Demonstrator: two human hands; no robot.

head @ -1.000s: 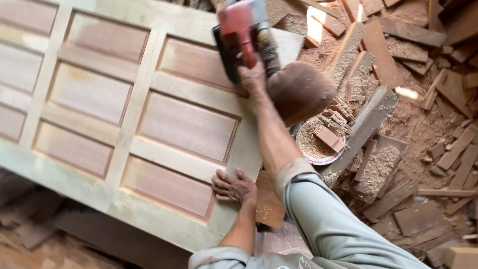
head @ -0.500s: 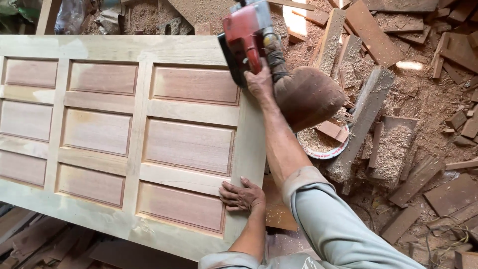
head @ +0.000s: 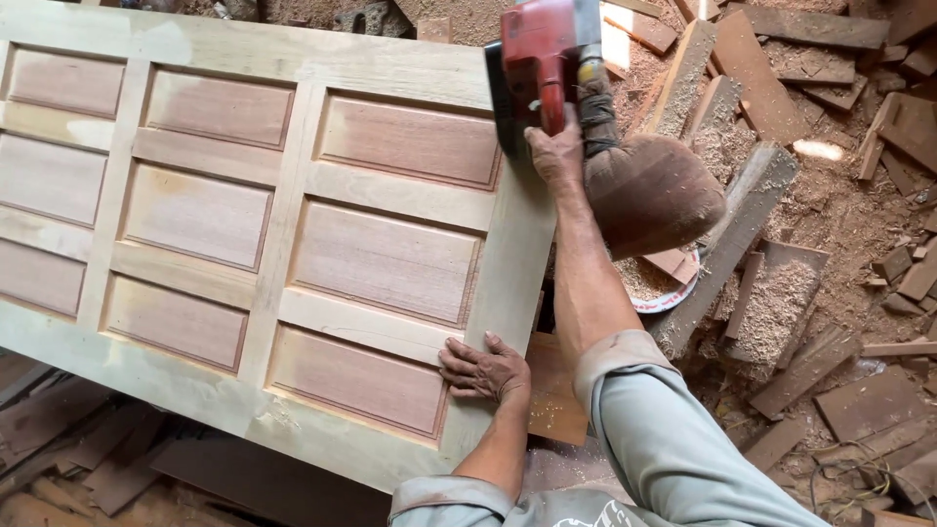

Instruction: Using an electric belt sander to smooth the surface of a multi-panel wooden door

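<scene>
Panelled door [head: 264, 224] lies flat, filling the frame from 9 o'clock to centre. Belt sander [head: 537, 68] sits on the door's far corner at 12 o'clock, right hand [head: 558, 156] on it; its dust bag [head: 649, 190] hangs off the door edge at 2 o'clock. Left hand [head: 483, 369] lies flat on the near stile at 6 o'clock. Offcuts [head: 830, 293] and sawdust cover the floor [head: 859, 210] from 1 to 4 o'clock.

**Door swinging level, sander creeping along the rail**

I am seeing the pale wooden panelled door [head: 293, 244] turning in my view, from steeply slanted a second ago toward nearly level. My right hand [head: 556, 156] is carrying the red power sander [head: 537, 68] along the door's right edge, its brown dust bag [head: 649, 195] trailing. My left hand [head: 483, 371] is sliding from the bottom corner onto the right stile, fingers spreading flat.
</scene>
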